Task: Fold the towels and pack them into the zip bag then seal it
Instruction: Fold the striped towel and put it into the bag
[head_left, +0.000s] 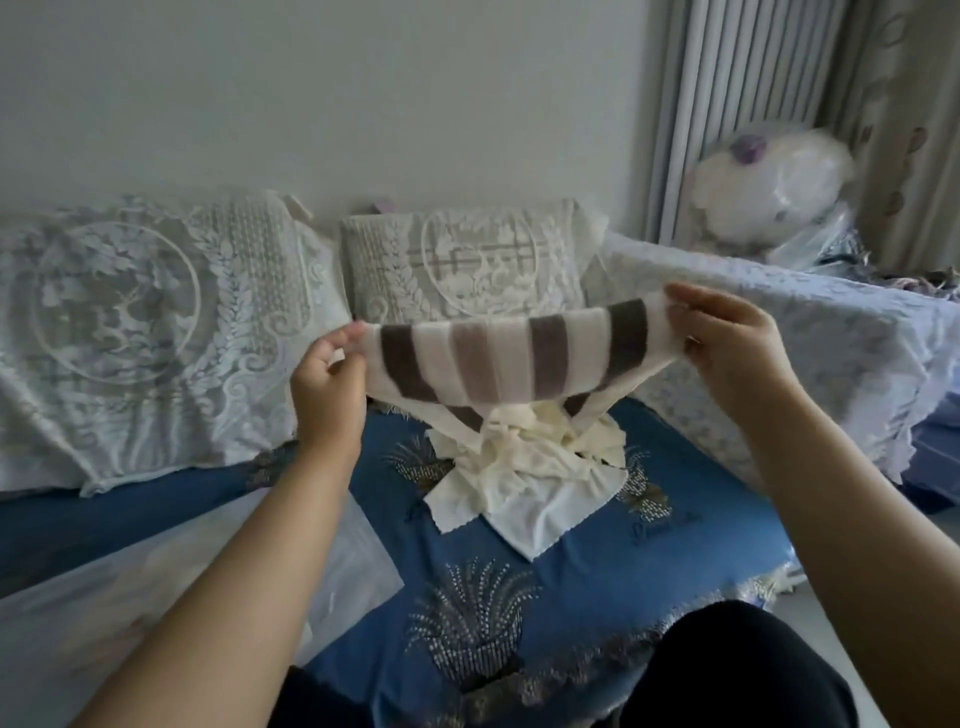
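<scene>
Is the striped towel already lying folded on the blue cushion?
No. The striped towel is held up in the air, pinched at its corners by the left hand and right hand.

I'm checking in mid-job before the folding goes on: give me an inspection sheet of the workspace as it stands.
Surface: blue patterned sofa cover, bare part in front.
Job's things: striped towel stretched in the air; cream towels lie heaped and unfolded below it; clear zip bag lies flat at left, seemingly empty.
Clutter: nothing seen.
Grippers: left hand pinches the striped towel's left corner; right hand pinches its right corner.
Cables: nothing seen.
Surroundings: lace-covered cushions, curtain, plastic-wrapped plush toy behind.
</scene>
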